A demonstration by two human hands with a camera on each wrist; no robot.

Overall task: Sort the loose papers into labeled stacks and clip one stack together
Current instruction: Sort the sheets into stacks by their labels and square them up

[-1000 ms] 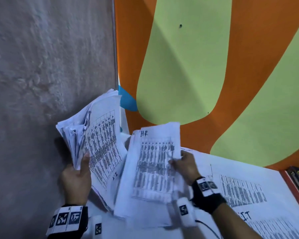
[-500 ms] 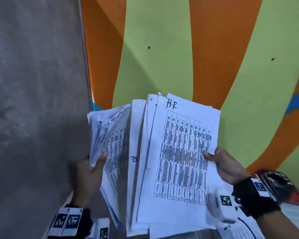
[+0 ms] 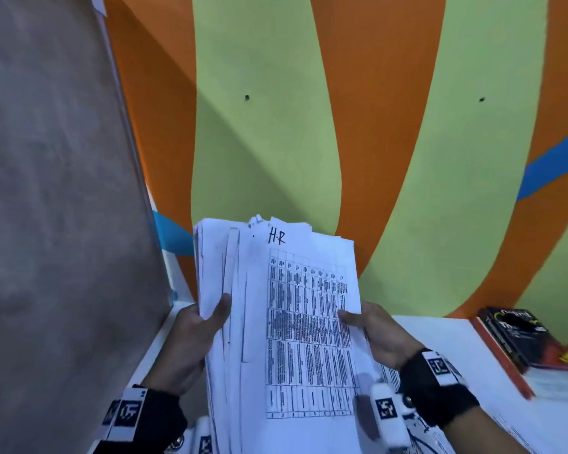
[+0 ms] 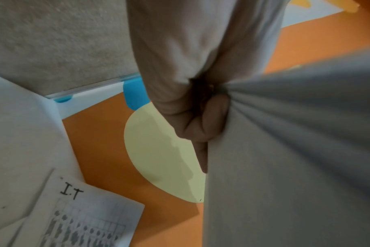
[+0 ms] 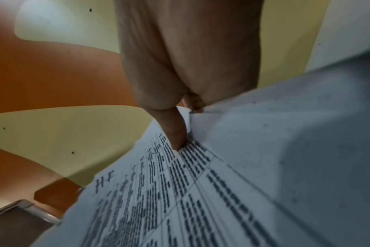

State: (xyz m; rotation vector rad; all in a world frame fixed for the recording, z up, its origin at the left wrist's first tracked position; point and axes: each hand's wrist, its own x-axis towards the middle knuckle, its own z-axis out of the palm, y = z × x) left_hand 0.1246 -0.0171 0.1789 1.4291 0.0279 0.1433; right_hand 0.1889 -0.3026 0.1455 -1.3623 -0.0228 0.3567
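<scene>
Both hands are up in front of me, and together they hold one thick stack of papers (image 3: 276, 322) above the white table (image 3: 446, 342). On the left side, my left hand (image 3: 191, 348) grips the left edge of the stack, with its thumb on the front and its fingers curled round the back. From the left wrist view I see those fingers (image 4: 209, 123) pressed into the back of the paper. The top sheet has "H.R" written on it by hand, above a table of small dark print. On the right side, my right hand (image 3: 381, 335) pinches the right edge of the stack, thumb on the print. The right wrist view shows that thumb (image 5: 175, 133) pushing down on the sheet. Down on the table, more printed sheets lie flat, and one sheet marked "I.T" (image 4: 80, 217) shows in the left wrist view. Far right, a dark book (image 3: 525, 342) lies on the table, by the orange and green wall (image 3: 276, 126).
</scene>
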